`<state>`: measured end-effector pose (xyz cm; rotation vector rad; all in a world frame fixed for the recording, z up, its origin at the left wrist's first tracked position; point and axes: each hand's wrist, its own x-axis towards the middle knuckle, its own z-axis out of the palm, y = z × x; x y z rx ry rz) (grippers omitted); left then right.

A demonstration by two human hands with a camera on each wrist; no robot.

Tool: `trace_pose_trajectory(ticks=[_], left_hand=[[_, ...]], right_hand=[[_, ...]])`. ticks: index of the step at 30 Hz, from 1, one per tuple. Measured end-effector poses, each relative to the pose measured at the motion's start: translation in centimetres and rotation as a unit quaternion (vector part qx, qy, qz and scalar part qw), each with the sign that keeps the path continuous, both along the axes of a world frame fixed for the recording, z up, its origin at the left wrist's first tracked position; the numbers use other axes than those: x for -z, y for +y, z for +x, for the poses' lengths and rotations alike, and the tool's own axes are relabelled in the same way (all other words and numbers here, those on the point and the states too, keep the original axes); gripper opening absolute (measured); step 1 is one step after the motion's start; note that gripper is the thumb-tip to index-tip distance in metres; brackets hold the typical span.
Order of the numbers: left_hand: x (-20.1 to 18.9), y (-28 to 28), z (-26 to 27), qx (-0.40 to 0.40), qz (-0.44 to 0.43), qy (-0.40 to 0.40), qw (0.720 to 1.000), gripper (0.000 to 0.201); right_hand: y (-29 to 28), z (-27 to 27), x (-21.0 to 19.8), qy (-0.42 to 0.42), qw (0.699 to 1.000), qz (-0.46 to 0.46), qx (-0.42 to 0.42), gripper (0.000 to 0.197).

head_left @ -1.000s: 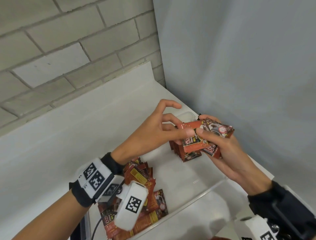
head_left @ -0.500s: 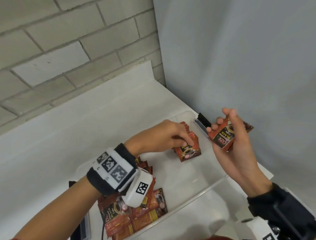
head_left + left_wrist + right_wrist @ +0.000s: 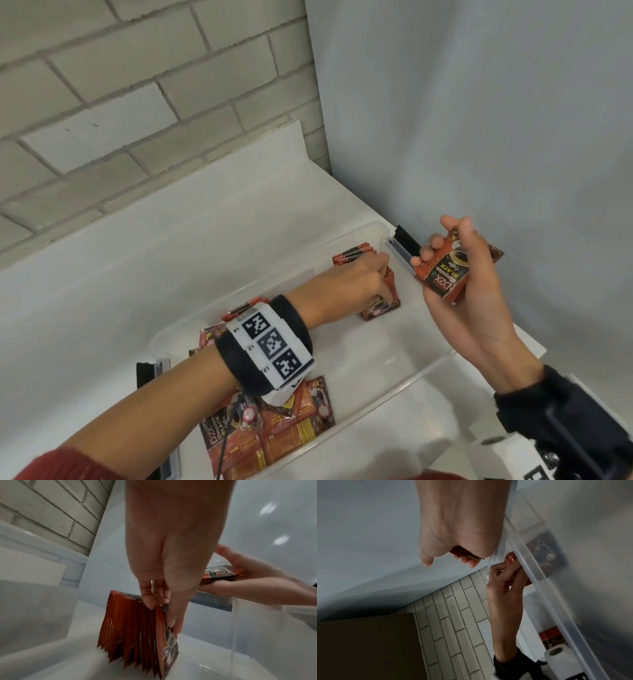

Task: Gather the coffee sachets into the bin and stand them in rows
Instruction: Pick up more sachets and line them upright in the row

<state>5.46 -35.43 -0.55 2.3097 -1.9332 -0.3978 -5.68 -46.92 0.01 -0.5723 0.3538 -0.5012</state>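
A clear plastic bin (image 3: 394,383) sits on the white counter. At its far end a row of red coffee sachets (image 3: 356,255) stands upright. My left hand (image 3: 346,287) is down in the bin and pinches the nearest sachet (image 3: 165,639) of that row between thumb and fingers. My right hand (image 3: 459,270) hovers over the bin's right rim and grips a small stack of sachets (image 3: 445,277), label up. A loose pile of sachets (image 3: 274,435) lies flat at the bin's near end, partly under my left wrist.
A brick wall (image 3: 120,102) runs behind the counter and a grey wall (image 3: 479,120) closes the right side. Black latches sit on the bin's right rim (image 3: 406,240) and left rim (image 3: 147,373).
My left hand took a sachet from the right hand's stack and lowered it into the bin against the standing row. My right hand drew back to the right with the remaining stack.
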Motion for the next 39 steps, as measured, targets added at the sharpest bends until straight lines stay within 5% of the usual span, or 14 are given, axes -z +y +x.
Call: trace_pose_trajectory(ticks=[15, 19, 21, 25, 29, 39], left_hand=[[1.5, 0.0, -0.1, 0.009, -0.084, -0.061, 0.995, 0.021], [1.0, 0.2, 0.2, 0.000, -0.076, -0.016, 0.997, 0.025], [0.0, 0.4, 0.3, -0.042, -0.056, 0.070, 0.995, 0.024], [-2.2, 1.2, 0.4, -0.132, -0.103, 0.240, 0.956, 0.016], [-3.7, 1.6, 0.2, -0.193, -0.169, 0.383, 0.887, 0.016], [-4.1, 0.9, -0.2, -0.266, -0.201, 0.473, 0.815, 0.027]], right_hand=[[0.0, -0.5, -0.6, -0.022, 0.996, 0.076, -0.037, 0.036], [0.1, -0.3, -0.4, 0.006, 0.997, 0.061, -0.036, 0.033], [0.1, -0.2, -0.3, 0.018, 0.999, 0.035, -0.038, 0.030], [0.2, 0.0, -0.4, 0.017, 0.998, -0.017, -0.056, 0.030], [0.4, 0.1, -0.5, 0.015, 0.996, -0.045, -0.071, 0.032], [0.5, 0.3, -0.2, 0.046, 0.988, -0.105, -0.106, 0.045]])
